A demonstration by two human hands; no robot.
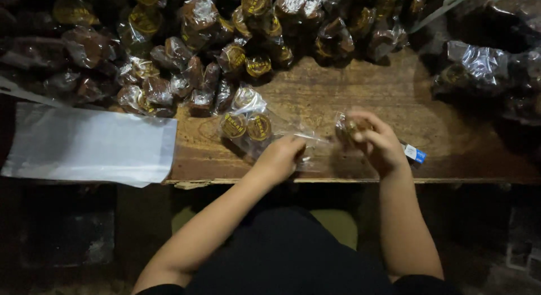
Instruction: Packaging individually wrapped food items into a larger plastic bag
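We see both hands at centre frame over the wooden surface (349,86). Left hand (282,157) w/ grip pressed together, pinching the clear plastic bag (265,129), which lies on the surface just left of centre w/ two round yellow labels showing. Right hand (376,140), centre-right, grip pinching a small wrapped piece (346,126) at the bag's open end. A blue-and-white item (415,153) pokes out just right of that hand. Pile of wrapped brown sweets (214,41) fills the top of frame; white paper sheet (90,145) lies at left, overhanging the edge.
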